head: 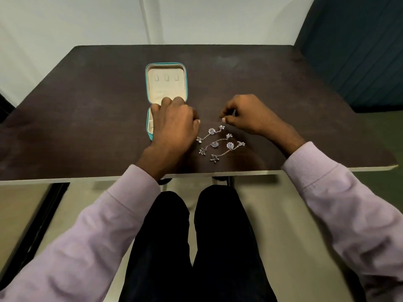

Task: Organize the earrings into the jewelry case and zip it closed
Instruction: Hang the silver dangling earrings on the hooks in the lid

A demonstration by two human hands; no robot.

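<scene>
Right hand [244, 114] pinches something too small to identify; left hand [174, 123], curled, rests on the open teal jewelry case [165, 83]. Three silver chain earrings [220, 142] lie diagonally just below the right hand, frame centre.

Jewelry case [147, 83]: teal shell, cream lining. Earrings [220, 143]: silver chains, pale violet flower pieces. Table [87, 105]: dark brown. Sleeves [91, 225]: lilac. Trousers [218, 247]: black.

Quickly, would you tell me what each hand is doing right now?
Left hand: fingers curled over the jewelry case; grip hidden.
Right hand: fingertips pinched; contents too small to tell.
</scene>
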